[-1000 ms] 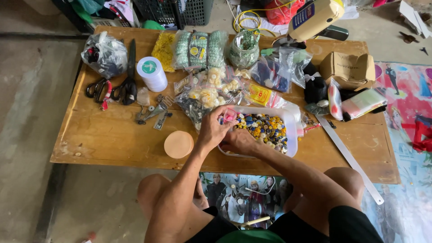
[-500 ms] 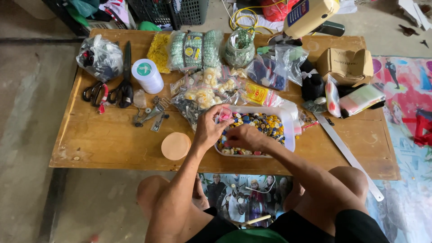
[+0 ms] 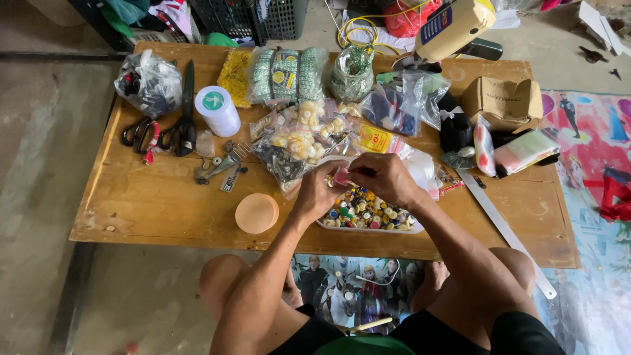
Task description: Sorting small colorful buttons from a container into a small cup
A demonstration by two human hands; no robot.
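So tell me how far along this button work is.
Done: nothing finished shows on the wooden table. In hand: the left hand and right hand pinch a small pink piece together above the tray of coloured buttons. Left: the tray is full, and the bags of pale buttons lie unopened.

Black scissors (image 3: 184,125) beside white tape roll (image 3: 219,110) at left of wooden table (image 3: 151,204), w/ round peach lid (image 3: 256,213) nearer front edge. Bags of green beads (image 3: 287,73) + yellow bag (image 3: 236,76) along back. Cardboard box (image 3: 503,102) at right, long metal ruler (image 3: 506,230) overhanging front-right corner.
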